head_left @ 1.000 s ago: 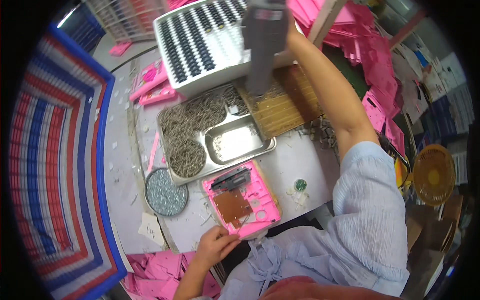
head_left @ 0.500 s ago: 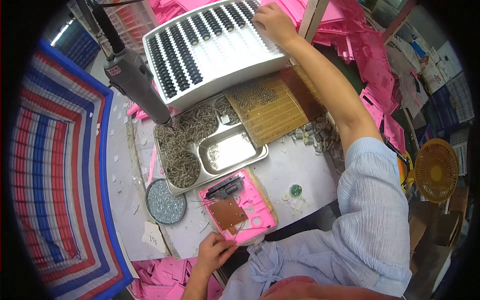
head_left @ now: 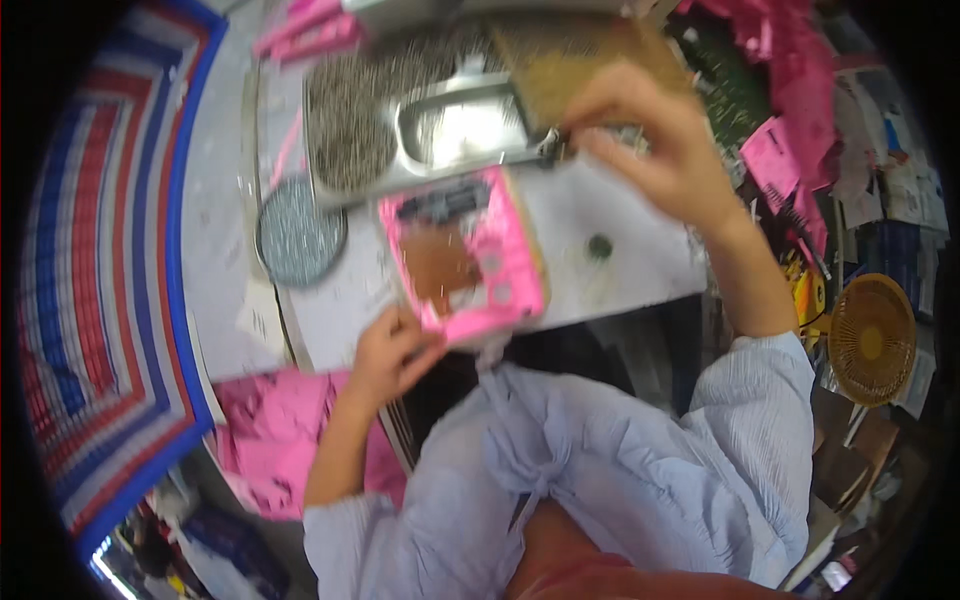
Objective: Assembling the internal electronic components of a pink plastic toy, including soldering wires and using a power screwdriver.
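A pink plastic housing (head_left: pixel 505 250) with a brown board set in it lies on the grey table (head_left: pixel 640 265) in front of me. My left hand (head_left: pixel 388 355) grips its near left corner. My right hand (head_left: pixel 645 140) is raised over the table's far right part. Its thumb and forefinger are pinched on a small metal piece (head_left: pixel 553 143) at the near right corner of the metal tray (head_left: pixel 450 170); the piece is blurred. The tray holds heaps of small grey screws (head_left: pixel 350 120).
A round dish of tiny screws (head_left: pixel 300 235) sits left of the housing. A brown slotted board (head_left: pixel 575 55) lies behind my right hand, and a small green cap (head_left: pixel 600 246) is on the table. Pink parts (head_left: pixel 275 430) pile at lower left, a yellow fan (head_left: pixel 872 338) stands right.
My right hand has come back from the far white slotted rack to the near corner of the metal tray. The view has dropped closer to the table. My left hand stays on the housing.
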Motion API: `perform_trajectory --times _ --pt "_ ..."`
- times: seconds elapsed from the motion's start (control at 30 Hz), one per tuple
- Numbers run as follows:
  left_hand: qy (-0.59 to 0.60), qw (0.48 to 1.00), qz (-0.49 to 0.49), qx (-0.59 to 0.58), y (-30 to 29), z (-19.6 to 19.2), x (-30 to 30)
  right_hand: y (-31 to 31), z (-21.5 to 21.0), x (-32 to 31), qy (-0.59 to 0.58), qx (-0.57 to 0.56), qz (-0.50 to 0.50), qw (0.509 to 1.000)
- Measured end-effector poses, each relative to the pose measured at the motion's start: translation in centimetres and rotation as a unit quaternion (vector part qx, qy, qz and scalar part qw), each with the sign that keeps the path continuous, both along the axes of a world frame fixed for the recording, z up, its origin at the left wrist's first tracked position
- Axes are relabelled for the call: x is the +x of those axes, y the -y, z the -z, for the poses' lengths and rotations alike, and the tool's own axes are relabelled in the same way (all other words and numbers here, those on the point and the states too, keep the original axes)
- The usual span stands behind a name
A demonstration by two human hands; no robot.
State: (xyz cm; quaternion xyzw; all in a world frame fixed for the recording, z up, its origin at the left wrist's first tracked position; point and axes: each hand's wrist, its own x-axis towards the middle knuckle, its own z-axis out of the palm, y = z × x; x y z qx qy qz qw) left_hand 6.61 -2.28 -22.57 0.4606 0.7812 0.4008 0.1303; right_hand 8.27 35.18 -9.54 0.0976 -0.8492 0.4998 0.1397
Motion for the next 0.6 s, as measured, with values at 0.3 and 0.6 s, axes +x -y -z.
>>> perform_trajectory --times 0.3,0.6 --pt "0.050 0.998 0.008 0.032 -0.4 -0.3 -0.1 7.3 8.4 4.3 -0.013 0.173 -0.118 0.978" --pt "0.045 0.998 0.004 0.040 -0.2 0.0 -0.2 7.8 9.4 5.2 -0.063 0.254 -0.117 0.958"
